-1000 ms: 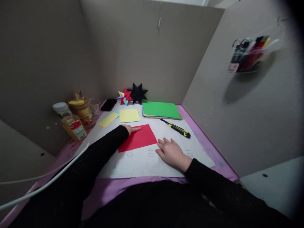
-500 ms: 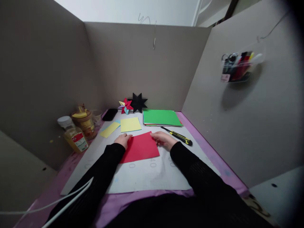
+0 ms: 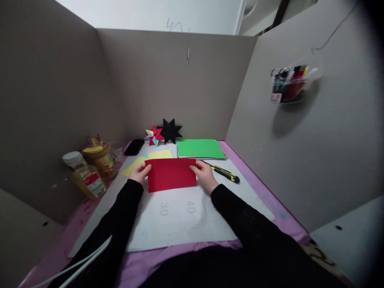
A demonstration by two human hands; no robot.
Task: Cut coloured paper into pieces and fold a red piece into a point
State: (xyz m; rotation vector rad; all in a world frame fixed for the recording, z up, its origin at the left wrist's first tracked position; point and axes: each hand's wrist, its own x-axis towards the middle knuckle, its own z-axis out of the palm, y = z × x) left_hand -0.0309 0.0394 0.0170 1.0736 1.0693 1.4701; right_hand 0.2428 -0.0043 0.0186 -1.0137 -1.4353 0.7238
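Note:
A red sheet of paper (image 3: 171,174) is lifted off the white mat (image 3: 180,216), tilted up toward me. My left hand (image 3: 139,173) pinches its left edge and my right hand (image 3: 204,173) pinches its right edge, both closed on it. Behind the red sheet lie a yellow paper square (image 3: 160,154) and a yellow strip (image 3: 132,165). A stack of coloured paper with a green top sheet (image 3: 199,148) sits at the back right of the mat.
A yellow-black utility knife (image 3: 224,173) lies right of my right hand. Two folded paper stars, red (image 3: 154,135) and black (image 3: 170,131), and a black phone (image 3: 134,147) stand at the back. Jars and a bottle (image 3: 85,177) crowd the left. A pen holder (image 3: 289,85) hangs on the right wall.
My right hand moved from the mat to the red sheet's right edge. Both hands took hold of the sheet and raised it off the mat. The camera tilted up.

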